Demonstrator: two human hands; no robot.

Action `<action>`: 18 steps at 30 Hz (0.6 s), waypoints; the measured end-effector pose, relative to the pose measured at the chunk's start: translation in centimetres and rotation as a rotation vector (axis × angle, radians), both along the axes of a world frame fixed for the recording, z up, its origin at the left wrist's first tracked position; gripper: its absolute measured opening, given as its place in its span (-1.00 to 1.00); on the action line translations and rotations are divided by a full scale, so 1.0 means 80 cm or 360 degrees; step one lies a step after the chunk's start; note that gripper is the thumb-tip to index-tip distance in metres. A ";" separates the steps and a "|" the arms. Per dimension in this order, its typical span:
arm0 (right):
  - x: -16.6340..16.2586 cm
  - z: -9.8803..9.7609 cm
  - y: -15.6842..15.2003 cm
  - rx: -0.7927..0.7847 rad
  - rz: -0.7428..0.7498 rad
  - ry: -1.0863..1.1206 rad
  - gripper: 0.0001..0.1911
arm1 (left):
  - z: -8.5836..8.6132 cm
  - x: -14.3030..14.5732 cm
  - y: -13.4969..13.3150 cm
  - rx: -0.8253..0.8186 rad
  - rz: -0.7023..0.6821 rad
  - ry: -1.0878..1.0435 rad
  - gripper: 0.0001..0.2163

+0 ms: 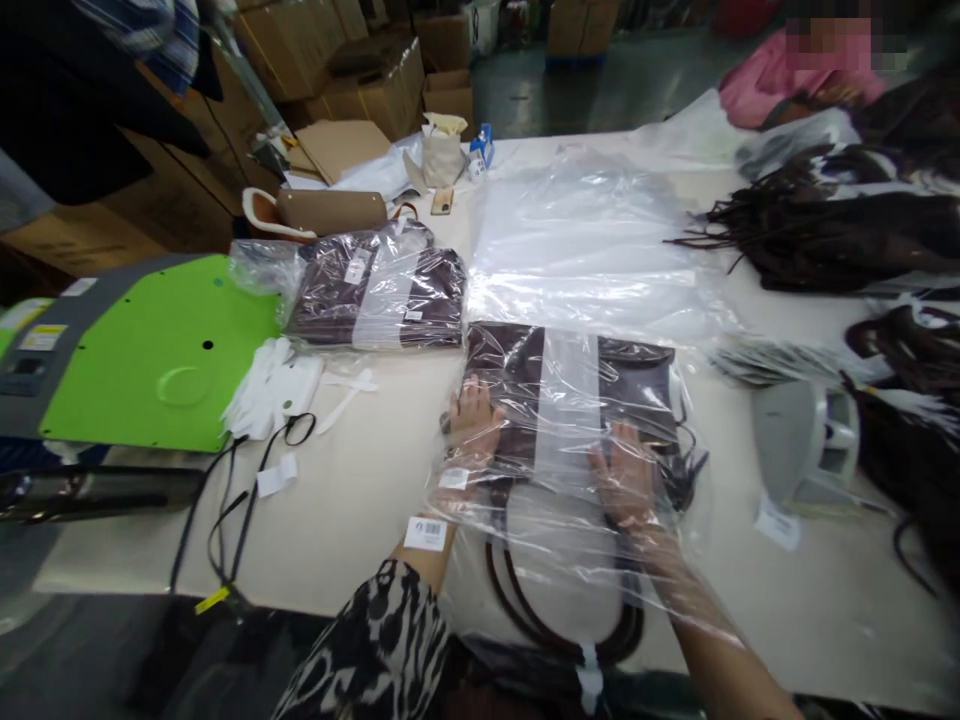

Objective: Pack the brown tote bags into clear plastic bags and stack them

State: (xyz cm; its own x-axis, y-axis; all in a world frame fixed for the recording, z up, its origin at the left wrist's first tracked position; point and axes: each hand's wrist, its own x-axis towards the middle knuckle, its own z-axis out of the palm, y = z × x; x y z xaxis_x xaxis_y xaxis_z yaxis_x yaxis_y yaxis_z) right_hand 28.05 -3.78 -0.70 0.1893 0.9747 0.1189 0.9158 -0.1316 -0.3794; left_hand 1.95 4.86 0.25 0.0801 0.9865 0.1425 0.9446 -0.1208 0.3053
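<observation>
In front of me a dark brown handbag (504, 352), wrapped round the middle by a white paper band (568, 400), lies flat in a clear plastic bag (555, 535). Its looped brown handles (517, 605) reach toward the table's near edge, bound with a white wrap (590, 680). My left hand (474, 425) lies flat on the handbag's left part, fingers stretched. On its right part rests my right hand (628, 475), fingers also extended. Clear film appears to cover both hands. A barcode label (426, 533) sticks to my left forearm.
Another bagged brown handbag (322, 300) lies at the back left, beside a pile of clear plastic bags (585, 240). A green-topped machine (165, 350) and white tags (277, 385) are left. A grey dispenser (802, 440) and dark straps (825, 230) occupy the right. A person in pink (765, 75) is beyond.
</observation>
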 end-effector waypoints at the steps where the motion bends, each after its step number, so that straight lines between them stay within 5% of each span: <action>1: 0.001 0.002 -0.008 0.0073 -0.0011 -0.0045 -0.28 | -0.001 -0.005 -0.015 -0.0007 -0.0040 0.0037 -0.44; 7: 0.002 -0.009 -0.040 0.0072 -0.0026 -0.0290 -0.37 | -0.012 -0.033 -0.049 -0.0139 -0.0194 0.0245 -0.42; 11: -0.005 0.008 -0.042 0.0206 0.0018 -0.0323 -0.35 | 0.009 -0.033 -0.060 -0.0051 -0.0265 0.0182 -0.41; 16: -0.058 0.042 -0.051 0.0066 0.0749 -0.0298 -0.33 | 0.016 -0.047 -0.168 0.0007 -0.0516 0.0161 -0.32; 18: -0.082 0.044 -0.044 -0.0073 0.0838 -0.0227 -0.38 | 0.005 -0.064 -0.215 -0.0102 -0.0702 0.0180 -0.29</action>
State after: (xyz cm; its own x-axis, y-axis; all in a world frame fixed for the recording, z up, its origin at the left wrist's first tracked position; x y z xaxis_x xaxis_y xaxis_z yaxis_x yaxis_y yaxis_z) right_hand 21.48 -7.33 2.83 -0.3405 0.9381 0.0630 0.9042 0.3451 -0.2515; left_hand -3.16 -12.37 0.67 0.5061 0.8611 0.0486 0.8349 -0.5032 0.2230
